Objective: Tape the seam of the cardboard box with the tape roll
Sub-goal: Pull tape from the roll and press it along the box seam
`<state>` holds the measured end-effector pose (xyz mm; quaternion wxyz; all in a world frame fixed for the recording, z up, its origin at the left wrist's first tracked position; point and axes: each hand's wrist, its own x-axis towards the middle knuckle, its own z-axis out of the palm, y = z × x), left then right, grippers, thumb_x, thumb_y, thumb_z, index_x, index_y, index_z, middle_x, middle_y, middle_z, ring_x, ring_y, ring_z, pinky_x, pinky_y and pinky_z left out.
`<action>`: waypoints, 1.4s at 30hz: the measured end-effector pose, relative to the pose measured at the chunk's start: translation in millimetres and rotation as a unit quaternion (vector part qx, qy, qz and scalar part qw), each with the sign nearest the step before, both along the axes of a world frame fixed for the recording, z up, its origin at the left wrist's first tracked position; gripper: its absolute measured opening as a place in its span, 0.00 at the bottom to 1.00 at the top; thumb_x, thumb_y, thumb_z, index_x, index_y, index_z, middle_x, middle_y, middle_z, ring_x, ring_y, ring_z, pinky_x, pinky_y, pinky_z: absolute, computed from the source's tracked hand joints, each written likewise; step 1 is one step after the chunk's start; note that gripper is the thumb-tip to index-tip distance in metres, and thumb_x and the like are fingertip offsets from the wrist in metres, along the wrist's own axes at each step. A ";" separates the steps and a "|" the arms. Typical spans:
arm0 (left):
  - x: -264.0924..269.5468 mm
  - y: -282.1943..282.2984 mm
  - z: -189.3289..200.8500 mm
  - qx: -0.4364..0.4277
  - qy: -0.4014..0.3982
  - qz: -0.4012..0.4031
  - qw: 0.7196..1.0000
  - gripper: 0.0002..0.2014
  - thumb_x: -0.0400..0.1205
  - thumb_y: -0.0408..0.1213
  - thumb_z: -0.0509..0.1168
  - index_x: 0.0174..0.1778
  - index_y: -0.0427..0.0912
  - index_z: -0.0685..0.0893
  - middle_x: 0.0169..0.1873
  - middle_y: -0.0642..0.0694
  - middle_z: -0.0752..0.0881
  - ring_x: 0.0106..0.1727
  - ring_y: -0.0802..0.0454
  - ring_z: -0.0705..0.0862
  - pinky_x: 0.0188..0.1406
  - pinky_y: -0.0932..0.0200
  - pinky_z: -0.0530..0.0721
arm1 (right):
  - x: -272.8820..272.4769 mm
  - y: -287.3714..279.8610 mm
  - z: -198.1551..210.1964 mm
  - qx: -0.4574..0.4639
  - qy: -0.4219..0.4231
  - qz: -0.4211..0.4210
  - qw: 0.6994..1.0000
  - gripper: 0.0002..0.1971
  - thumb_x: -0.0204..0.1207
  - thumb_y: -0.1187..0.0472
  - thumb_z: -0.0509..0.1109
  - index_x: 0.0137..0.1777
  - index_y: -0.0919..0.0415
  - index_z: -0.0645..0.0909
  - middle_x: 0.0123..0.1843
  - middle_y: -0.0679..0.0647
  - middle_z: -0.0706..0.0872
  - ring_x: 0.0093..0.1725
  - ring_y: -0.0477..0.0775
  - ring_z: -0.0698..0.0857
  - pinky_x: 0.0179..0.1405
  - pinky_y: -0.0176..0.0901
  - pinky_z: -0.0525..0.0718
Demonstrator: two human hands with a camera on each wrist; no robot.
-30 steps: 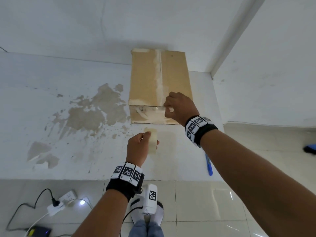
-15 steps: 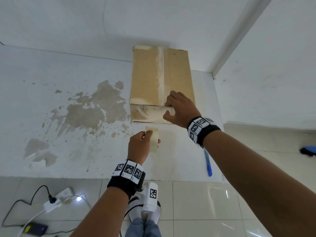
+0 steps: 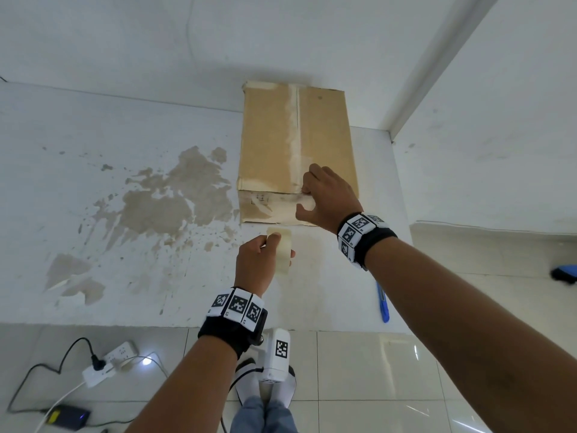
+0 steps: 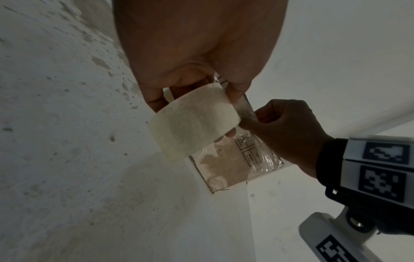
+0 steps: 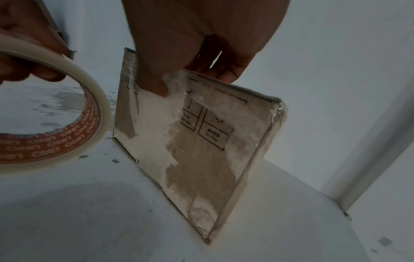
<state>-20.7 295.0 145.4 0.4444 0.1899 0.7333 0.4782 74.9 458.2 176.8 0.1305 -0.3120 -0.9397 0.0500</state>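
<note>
A brown cardboard box [image 3: 271, 145] lies on a white stained ledge, its top seam [image 3: 298, 120] running away from me. My right hand [image 3: 327, 195] sits at the near top edge by the seam. Its thumb [image 5: 156, 86] presses crinkled clear tape [image 5: 179, 106] onto the box's front face [image 5: 201, 159], and its fingers rest over the top edge. Just in front of the box my left hand [image 3: 259, 264] grips the pale tape roll [image 3: 280, 250] with its fingers through the core [image 4: 192, 124]. A short clear strip seems to run from the roll toward the right hand.
A blue utility knife [image 3: 383, 304] lies on the ledge under my right forearm. White walls close in behind and to the right of the box. A power strip [image 3: 109, 360] with cables lies on the tiled floor at lower left.
My right hand has gone from a tight pinch at the box's near edge to a spread thumb on the front face. The left hand and roll have hardly moved.
</note>
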 end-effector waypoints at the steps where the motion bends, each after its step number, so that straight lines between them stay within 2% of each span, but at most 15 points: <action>1: -0.1 0.5 -0.2 0.001 -0.001 0.000 1.000 0.18 0.86 0.41 0.61 0.47 0.30 0.89 0.33 0.45 0.95 0.32 0.48 0.90 0.45 0.48 0.91 | 1.7 -0.1 0.4 -0.007 0.009 0.005 1.000 0.13 0.64 0.56 0.76 0.41 0.63 0.78 0.44 0.56 0.80 0.40 0.56 0.78 0.34 0.46 0.78; 5: 0.3 2.2 -0.3 0.000 -0.003 -0.005 1.000 0.17 0.86 0.41 0.61 0.47 0.31 0.89 0.32 0.46 0.95 0.31 0.50 0.91 0.46 0.47 0.91 | 0.1 2.0 1.3 -0.009 0.029 -0.001 1.000 0.08 0.66 0.60 0.73 0.38 0.63 0.79 0.41 0.55 0.80 0.39 0.57 0.79 0.33 0.49 0.81; 11: -1.5 1.2 -1.2 -0.003 -0.001 -0.003 1.000 0.18 0.86 0.42 0.61 0.46 0.30 0.89 0.33 0.45 0.95 0.32 0.48 0.91 0.48 0.43 0.91 | -7.3 -0.3 -4.5 0.020 0.004 -0.027 0.999 0.14 0.61 0.59 0.80 0.37 0.62 0.76 0.40 0.56 0.79 0.36 0.58 0.78 0.31 0.49 0.81; 16: -3.3 0.5 -1.2 -0.003 0.002 -0.005 1.000 0.18 0.86 0.42 0.61 0.45 0.30 0.89 0.31 0.47 0.95 0.34 0.46 0.92 0.48 0.45 0.91 | -3.1 -3.1 -5.8 0.010 0.039 -0.024 0.999 0.14 0.63 0.53 0.74 0.38 0.63 0.76 0.41 0.55 0.78 0.37 0.56 0.75 0.35 0.47 0.76; 18: -3.4 1.1 -0.1 -0.004 0.001 -0.001 1.000 0.18 0.86 0.41 0.61 0.46 0.28 0.88 0.31 0.46 0.95 0.32 0.48 0.91 0.46 0.46 0.91 | -3.6 -2.6 -4.7 0.000 0.054 -0.028 0.998 0.12 0.65 0.55 0.73 0.37 0.63 0.76 0.40 0.55 0.77 0.36 0.56 0.75 0.35 0.48 0.77; 23: -3.0 2.8 1.5 -0.006 -0.001 -0.004 1.000 0.18 0.86 0.41 0.61 0.47 0.28 0.88 0.30 0.48 0.95 0.32 0.48 0.91 0.46 0.46 0.91 | -8.8 -2.7 -6.2 0.014 0.051 -0.053 0.997 0.12 0.61 0.57 0.75 0.34 0.62 0.76 0.37 0.54 0.78 0.34 0.56 0.75 0.31 0.47 0.77; 28: -2.0 2.7 2.7 -0.006 -0.003 0.001 1.000 0.18 0.86 0.41 0.61 0.47 0.28 0.88 0.29 0.48 0.94 0.32 0.46 0.91 0.48 0.42 0.92 | -12.1 -1.2 -9.2 0.028 0.023 -0.061 0.997 0.16 0.57 0.55 0.78 0.36 0.61 0.75 0.38 0.54 0.77 0.31 0.53 0.69 0.31 0.46 0.75; 32: -0.5 1.9 3.6 -0.008 0.005 -0.009 1.000 0.18 0.86 0.42 0.61 0.47 0.28 0.88 0.29 0.49 0.94 0.37 0.42 0.93 0.50 0.39 0.92 | -11.3 -1.6 -9.0 0.030 0.003 -0.058 0.998 0.19 0.58 0.52 0.80 0.38 0.61 0.76 0.40 0.54 0.77 0.32 0.55 0.73 0.32 0.48 0.76; 35: 0.4 0.9 4.3 -0.008 0.005 -0.008 1.000 0.19 0.85 0.42 0.61 0.46 0.28 0.88 0.31 0.48 0.95 0.41 0.38 0.93 0.51 0.37 0.91 | -7.5 -4.5 -5.4 0.024 0.015 -0.049 0.998 0.19 0.62 0.45 0.72 0.38 0.61 0.74 0.41 0.53 0.76 0.34 0.54 0.72 0.36 0.47 0.74; 38: 0.6 1.2 6.2 -0.010 0.009 -0.012 1.000 0.19 0.85 0.42 0.61 0.47 0.27 0.87 0.32 0.47 0.95 0.41 0.38 0.93 0.51 0.37 0.91 | -7.7 -5.6 -4.5 0.021 0.034 -0.060 0.997 0.15 0.66 0.48 0.68 0.37 0.61 0.75 0.40 0.52 0.76 0.34 0.55 0.74 0.36 0.49 0.77; 42: -0.9 3.0 8.8 -0.013 0.014 -0.011 1.000 0.19 0.86 0.42 0.61 0.47 0.28 0.88 0.32 0.47 0.95 0.41 0.38 0.93 0.51 0.38 0.91 | -12.0 -4.1 -7.0 0.038 0.015 -0.070 0.997 0.15 0.62 0.50 0.73 0.35 0.61 0.76 0.38 0.53 0.77 0.32 0.56 0.75 0.32 0.49 0.78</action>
